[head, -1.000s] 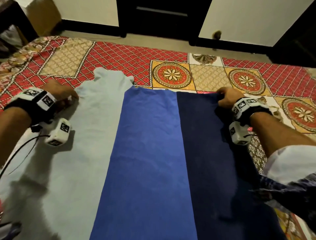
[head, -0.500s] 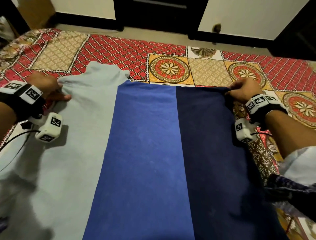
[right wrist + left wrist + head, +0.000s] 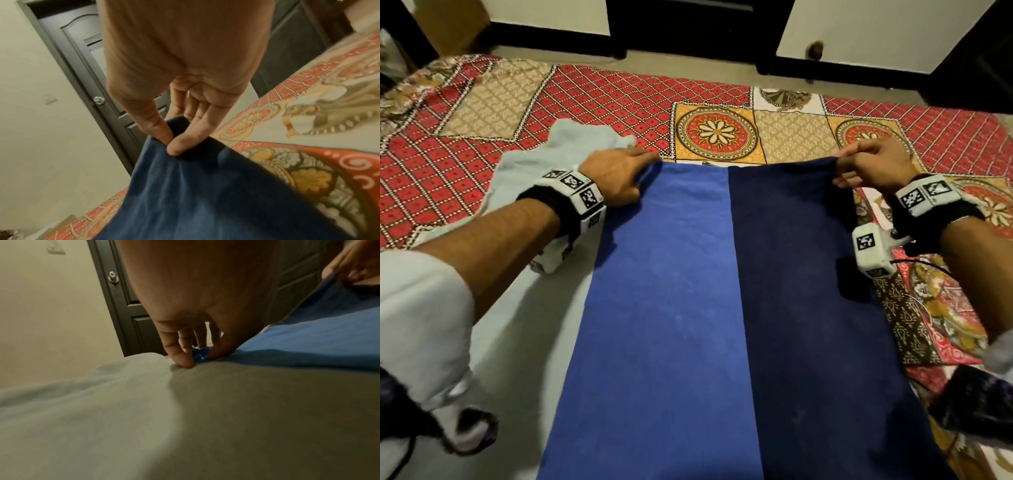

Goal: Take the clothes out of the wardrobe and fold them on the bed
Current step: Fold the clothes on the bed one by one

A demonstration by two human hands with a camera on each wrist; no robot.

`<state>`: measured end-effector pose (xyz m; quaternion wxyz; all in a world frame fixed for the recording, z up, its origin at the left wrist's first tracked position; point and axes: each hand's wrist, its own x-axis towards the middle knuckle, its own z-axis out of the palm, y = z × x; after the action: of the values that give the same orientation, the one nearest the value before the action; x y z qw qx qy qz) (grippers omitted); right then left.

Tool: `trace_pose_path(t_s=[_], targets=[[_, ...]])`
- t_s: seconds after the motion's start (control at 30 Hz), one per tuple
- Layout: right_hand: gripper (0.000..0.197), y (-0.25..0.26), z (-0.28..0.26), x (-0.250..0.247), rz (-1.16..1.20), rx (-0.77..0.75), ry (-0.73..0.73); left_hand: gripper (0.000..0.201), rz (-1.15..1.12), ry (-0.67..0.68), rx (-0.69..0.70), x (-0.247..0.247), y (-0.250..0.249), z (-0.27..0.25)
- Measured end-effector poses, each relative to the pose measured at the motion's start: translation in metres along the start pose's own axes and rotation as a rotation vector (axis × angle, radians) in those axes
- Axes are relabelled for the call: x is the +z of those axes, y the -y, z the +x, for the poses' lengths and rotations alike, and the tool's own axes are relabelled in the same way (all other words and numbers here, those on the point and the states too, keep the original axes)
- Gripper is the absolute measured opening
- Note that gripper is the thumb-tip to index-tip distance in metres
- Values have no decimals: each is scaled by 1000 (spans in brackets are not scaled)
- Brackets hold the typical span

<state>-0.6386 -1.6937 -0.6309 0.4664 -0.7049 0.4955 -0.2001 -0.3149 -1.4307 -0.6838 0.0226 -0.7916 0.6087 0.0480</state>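
Head view: wide cloth in three vertical bands, pale grey, bright blue and navy (image 3: 664, 308), spread flat over a bed under a patterned red, gold and beige quilted cover (image 3: 619, 99). Grey band on the left with a rumpled far corner, blue band in the middle, navy band on the right; bands meeting in straight seams. Left hand (image 3: 613, 178) lying at the far edge where grey meets blue, fingers reaching onto the blue corner, that corner slightly puckered. Right hand (image 3: 873, 164) at the far corner of the navy band, thumb and forefinger pinching the hem and lifting it a little off the cover, remaining fingers curled beneath. White-and-black marker bands on both wrists, a small white tagged box (image 3: 869, 250) hanging below the right one. Beyond the bed a strip of floor, dark furniture bases and pale cream panels (image 3: 876, 27).

Left wrist view: left hand (image 3: 197, 331) seen from behind, little finger tip (image 3: 185, 361) pressed down onto grey fabric, other fingers and thumb bunching a small fold of blue cloth (image 3: 308, 344) between them. Grey band filling the foreground, smooth and partly in shadow. Dark panelled door with a metal knob (image 3: 123, 305) behind.

Right wrist view: right hand (image 3: 185, 100) with thumb tip (image 3: 176, 147) and forefinger closed on the navy corner (image 3: 205, 194), fabric hanging from the pinch in soft folds above the patterned cover (image 3: 308, 162). Other fingers loosely extended behind the cloth.
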Motion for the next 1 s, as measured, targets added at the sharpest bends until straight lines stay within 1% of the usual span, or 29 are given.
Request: trace_pose_path(t_s=[0.03, 0.1, 0.2, 0.27, 0.33, 0.37, 0.43, 0.5, 0.53, 0.6, 0.7, 0.73, 0.77, 0.83, 0.87, 0.9, 0.93, 1.0], targets=[[22, 0, -2, -7, -34, -24, 13, 70, 16, 14, -2, 0, 0, 4], [24, 2, -6, -21, -57, -61, 0, 58, 15, 37, -21, -3, 8, 8], [17, 6, -14, -41, -6, -49, -63, 42, 34, 13, -63, -12, 20, 6], [12, 9, -19, -48, 42, -3, -111, 37, 81, -8, -76, -19, 27, 0], [12, 11, -23, -52, 51, 24, -143, 39, 109, -60, -53, -30, 35, -8], [12, 11, -25, -52, 31, 23, -152, 42, 112, -94, -18, -36, 39, -13], [10, 11, -33, -53, -22, -2, -171, 52, 128, -145, 100, -48, 46, -24], [12, 9, -43, -57, -81, -37, -175, 55, 175, -138, 230, -63, 52, -37], [13, 7, -50, -60, -127, -56, -161, 54, 202, -132, 291, -74, 52, -47], [14, 2, -65, -69, -292, -99, -102, 43, 277, -144, 406, -94, 47, -69], [17, -1, -103, -88, -551, -186, 65, 24, 366, -158, 578, -116, 31, -108], [18, -1, -119, -94, -632, -222, 123, 23, 373, -159, 625, -120, 24, -122], [20, 0, -136, -101, -707, -260, 174, 27, 361, -158, 658, -122, 18, -137], [22, -2, -173, -111, -832, -352, 261, 38, 338, -148, 698, -121, 7, -168], [25, -4, -192, -116, -865, -403, 315, 45, 331, -125, 702, -120, 1, -184], [29, -8, -207, -121, -896, -438, 370, 47, 314, -81, 701, -117, -5, -200], [30, -13, -224, -126, -934, -458, 414, 41, 296, -41, 706, -114, -14, -217], [29, -18, -253, -135, -1046, -454, 465, 22, 266, -1, 706, -109, -34, -252]])
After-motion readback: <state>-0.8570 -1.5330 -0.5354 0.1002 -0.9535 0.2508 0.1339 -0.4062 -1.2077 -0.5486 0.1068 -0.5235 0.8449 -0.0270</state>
